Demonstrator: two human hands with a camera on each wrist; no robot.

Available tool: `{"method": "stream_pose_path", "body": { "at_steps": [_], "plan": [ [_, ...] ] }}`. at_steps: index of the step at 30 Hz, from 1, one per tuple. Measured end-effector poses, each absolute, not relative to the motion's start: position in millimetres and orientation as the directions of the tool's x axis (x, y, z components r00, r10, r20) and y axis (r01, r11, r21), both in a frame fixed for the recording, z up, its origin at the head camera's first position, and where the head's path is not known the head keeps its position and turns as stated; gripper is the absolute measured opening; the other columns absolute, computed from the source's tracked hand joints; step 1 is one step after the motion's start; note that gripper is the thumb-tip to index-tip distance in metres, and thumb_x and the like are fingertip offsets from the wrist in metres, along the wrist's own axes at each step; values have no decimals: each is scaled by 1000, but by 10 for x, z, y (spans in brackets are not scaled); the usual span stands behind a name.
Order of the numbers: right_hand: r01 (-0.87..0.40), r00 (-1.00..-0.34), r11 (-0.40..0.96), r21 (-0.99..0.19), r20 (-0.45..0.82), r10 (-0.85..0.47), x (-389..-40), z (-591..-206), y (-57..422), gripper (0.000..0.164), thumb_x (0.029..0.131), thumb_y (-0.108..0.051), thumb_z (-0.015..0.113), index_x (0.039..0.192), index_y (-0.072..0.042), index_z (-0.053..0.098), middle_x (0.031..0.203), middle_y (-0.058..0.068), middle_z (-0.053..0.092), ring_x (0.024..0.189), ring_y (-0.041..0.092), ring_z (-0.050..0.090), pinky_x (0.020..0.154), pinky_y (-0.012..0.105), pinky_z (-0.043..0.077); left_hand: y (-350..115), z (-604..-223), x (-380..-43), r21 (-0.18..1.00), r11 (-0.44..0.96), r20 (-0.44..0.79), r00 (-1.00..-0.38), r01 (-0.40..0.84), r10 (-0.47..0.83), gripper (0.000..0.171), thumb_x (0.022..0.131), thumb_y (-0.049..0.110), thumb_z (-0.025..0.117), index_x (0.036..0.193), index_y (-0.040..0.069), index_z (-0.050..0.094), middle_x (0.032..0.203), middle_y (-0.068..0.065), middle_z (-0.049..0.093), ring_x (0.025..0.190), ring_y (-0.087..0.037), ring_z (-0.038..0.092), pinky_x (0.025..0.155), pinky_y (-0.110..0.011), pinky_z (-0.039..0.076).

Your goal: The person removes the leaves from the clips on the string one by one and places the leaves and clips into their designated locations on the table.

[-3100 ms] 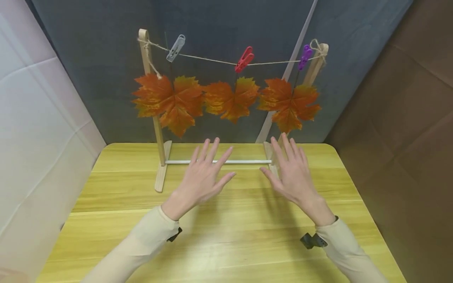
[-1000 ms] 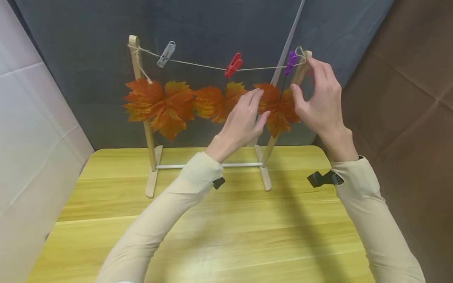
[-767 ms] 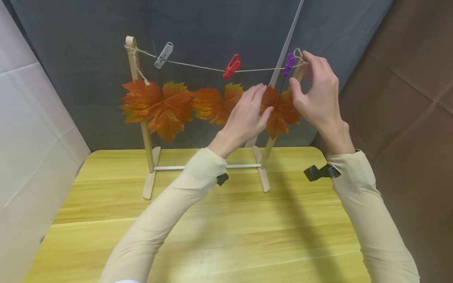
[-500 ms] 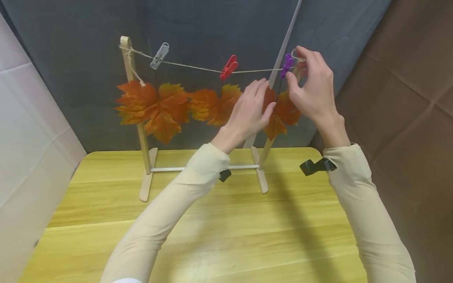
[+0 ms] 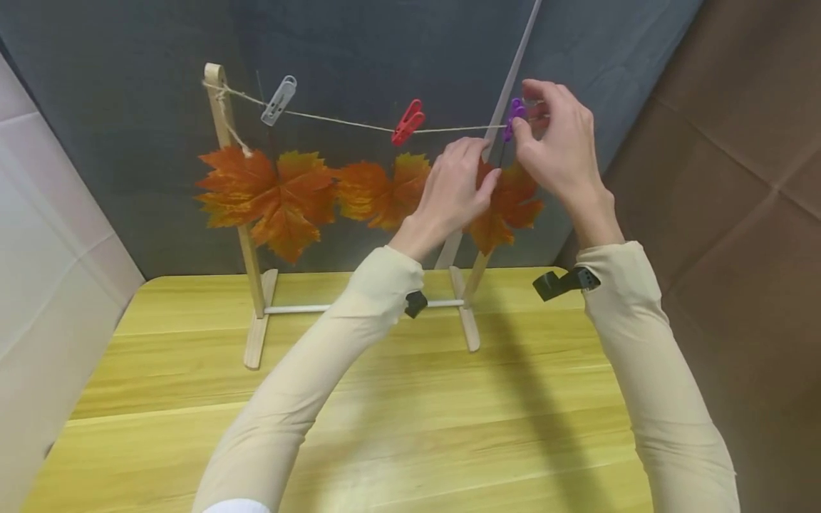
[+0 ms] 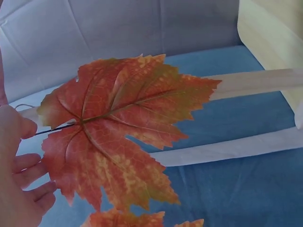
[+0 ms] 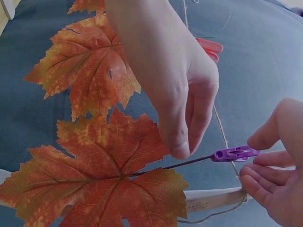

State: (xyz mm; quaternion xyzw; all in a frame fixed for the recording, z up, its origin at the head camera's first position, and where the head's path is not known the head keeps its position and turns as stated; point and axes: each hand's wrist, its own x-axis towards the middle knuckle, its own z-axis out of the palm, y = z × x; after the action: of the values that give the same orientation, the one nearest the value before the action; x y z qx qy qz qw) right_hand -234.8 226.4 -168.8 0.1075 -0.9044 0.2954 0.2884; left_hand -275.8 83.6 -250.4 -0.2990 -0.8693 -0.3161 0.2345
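A purple clothespin (image 5: 515,120) sits on a twine line and holds the dark stem of an orange maple leaf (image 5: 507,206). My right hand (image 5: 561,142) is at this clothespin, its thumb overlapping the clip's edge and its other fingers loosely bent just beyond. In the right wrist view, thumb and fingertips lie on either side of the clip's end (image 7: 253,152). My left hand (image 5: 452,185) is in front of the same leaf, covering its left part. The left wrist view shows the leaf's stem (image 6: 57,129) running between thumb and fingers, with a gap around it.
A red clothespin (image 5: 408,122) and a grey clothespin (image 5: 279,101) hold two more leaves, a middle one (image 5: 378,192) and a left one (image 5: 269,199). The twine is tied to wooden posts (image 5: 221,107); a white rod (image 5: 298,309) joins the stand's feet on the wooden table (image 5: 385,427).
Both hands rose from low in front of the stand to the right leaf. Since then my right hand has shifted from the post to the purple clothespin; the left moved slightly up along the leaf.
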Motion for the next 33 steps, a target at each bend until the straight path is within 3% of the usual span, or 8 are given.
{"method": "stream_pose_path", "body": {
  "at_steps": [9,17,22,33],
  "plan": [
    [-336,-834,818,-467,551,-29,-2391,-1642,2255,40,98,-15,54,137,-4,61,132,12,65,110,26,66,100,36,51,908,-2481,-2793,428,587,618,-696,688,365,31,101,25,61,123,5,68,119,-8,69,111,-24,60,101,-33,47],
    [-324,-838,828,-458,545,-27,-2418,-1639,2253,37,99,-14,53,132,-4,65,124,14,67,105,25,65,95,31,50,947,-2468,-2824,438,589,611,-705,679,359,24,102,25,60,113,7,70,105,-7,71,96,-22,59,94,-33,47],
    [-310,-844,837,-450,536,-24,-2426,-1636,2261,36,99,-16,52,130,-5,67,118,14,67,101,23,61,91,28,46,958,-2475,-2862,494,565,599,-730,661,331,22,101,24,60,111,7,71,99,-6,72,87,-19,56,83,-29,46],
    [-317,-856,835,-451,514,-48,-2456,-1624,2273,36,100,-19,52,131,-7,67,117,13,68,98,20,58,89,27,43,958,-2457,-2877,518,574,569,-756,635,324,23,102,25,59,115,8,69,102,-5,72,89,-18,55,81,-26,46]
  ]
}}
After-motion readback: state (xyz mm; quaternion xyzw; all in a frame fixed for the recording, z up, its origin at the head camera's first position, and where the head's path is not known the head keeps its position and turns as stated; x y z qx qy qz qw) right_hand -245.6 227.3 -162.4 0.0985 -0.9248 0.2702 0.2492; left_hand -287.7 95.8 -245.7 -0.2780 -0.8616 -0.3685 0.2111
